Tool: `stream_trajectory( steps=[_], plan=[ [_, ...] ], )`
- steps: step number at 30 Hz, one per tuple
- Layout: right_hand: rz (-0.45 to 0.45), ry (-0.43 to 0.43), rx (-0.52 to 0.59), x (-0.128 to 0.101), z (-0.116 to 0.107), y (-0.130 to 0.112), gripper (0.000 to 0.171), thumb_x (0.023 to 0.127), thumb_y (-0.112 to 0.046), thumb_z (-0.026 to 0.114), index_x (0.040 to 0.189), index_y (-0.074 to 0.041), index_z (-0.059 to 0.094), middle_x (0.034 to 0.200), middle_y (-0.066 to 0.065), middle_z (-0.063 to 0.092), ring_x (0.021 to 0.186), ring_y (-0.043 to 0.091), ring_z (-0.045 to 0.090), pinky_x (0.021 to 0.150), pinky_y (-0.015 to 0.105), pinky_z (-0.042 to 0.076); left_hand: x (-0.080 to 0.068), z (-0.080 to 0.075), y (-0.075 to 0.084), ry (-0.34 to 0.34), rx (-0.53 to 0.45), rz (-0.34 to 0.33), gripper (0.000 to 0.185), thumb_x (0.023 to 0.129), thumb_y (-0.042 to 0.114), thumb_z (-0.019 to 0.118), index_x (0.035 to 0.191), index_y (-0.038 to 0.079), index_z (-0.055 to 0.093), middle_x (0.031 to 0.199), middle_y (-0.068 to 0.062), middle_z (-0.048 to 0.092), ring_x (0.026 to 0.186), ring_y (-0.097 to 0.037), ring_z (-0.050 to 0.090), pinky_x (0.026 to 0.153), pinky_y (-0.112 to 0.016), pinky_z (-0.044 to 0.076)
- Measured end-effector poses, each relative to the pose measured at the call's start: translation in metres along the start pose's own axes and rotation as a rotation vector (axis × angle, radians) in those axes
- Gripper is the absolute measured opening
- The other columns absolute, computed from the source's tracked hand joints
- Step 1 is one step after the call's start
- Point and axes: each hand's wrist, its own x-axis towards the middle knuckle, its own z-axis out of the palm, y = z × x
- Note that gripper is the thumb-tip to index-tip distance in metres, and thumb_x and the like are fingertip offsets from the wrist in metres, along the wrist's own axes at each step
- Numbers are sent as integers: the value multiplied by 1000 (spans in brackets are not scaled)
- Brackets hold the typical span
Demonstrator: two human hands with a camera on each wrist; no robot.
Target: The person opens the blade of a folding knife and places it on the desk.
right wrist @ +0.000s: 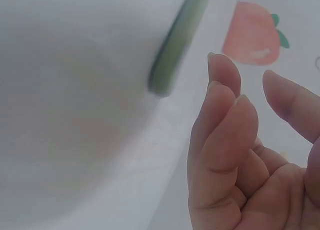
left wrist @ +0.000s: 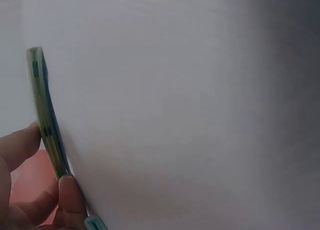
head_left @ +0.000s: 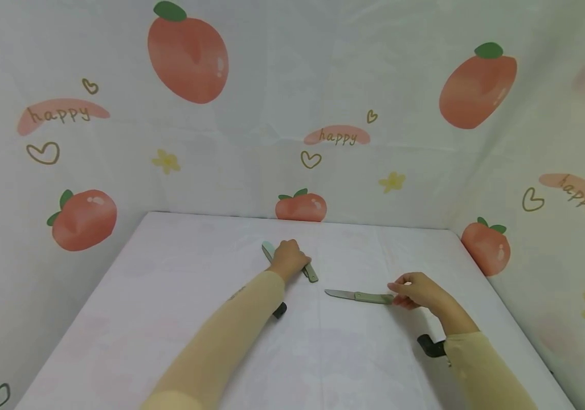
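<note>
On the white table (head_left: 169, 319), between walls covered with a peach-printed cloth (head_left: 292, 85), we see two small green-handled knives. The left hand (head_left: 288, 259) lies over the far one, a knife with a pale green sheath or blade end (head_left: 268, 249) showing behind the knuckles and the handle end (head_left: 312, 275) coming out towards us. In the left wrist view the fingers (left wrist: 70, 195) are curled against this thin green piece (left wrist: 45, 115), so we judge that the hand grips it.

The second knife (head_left: 356, 295) lies flat on the table, nearer to us and to the right, its bare metal blade (head_left: 338, 294) pointing left. The right hand (head_left: 417, 290) is at the end of its handle (head_left: 374, 298). In the head view the fingertips seem to touch it, but the right wrist view shows the fingers (right wrist: 225, 135) relaxed and a little apart from the handle end (right wrist: 175, 49), so we cannot tell if it pinches the handle or only hovers beside it.

Both knives look light, stiff and thin. We judge that the smooth handles can slip or turn in a loose pinch, and the bare blade is sharp, so the handle is the safe place to take hold.
</note>
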Motion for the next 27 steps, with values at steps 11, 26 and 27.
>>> stream_trajectory(
  steps=[11,26,27],
  plan=[
    [-43,-14,15,-10,3,-15,33,100,-23,64,108,8,58,81,11,72,71,21,65,64,31,55,-2,0,2,-17,-88,-5,36,86,20,80,106,-4,64,100,-15,67,97,-30,62,89,-39,51],
    [-126,-45,38,-16,16,-42,35,99,-24,66,110,9,59,80,10,72,71,19,64,66,30,55,-9,5,0,-22,-217,-3,18,88,20,80,88,7,68,85,-5,65,82,-20,59,77,-33,50],
    [-132,-48,41,-16,17,-43,35,99,-24,66,110,9,59,81,10,72,72,19,65,66,30,55,-10,5,0,-33,-199,-1,18,88,21,79,87,7,68,84,-4,65,81,-19,59,76,-33,50]
  ],
)
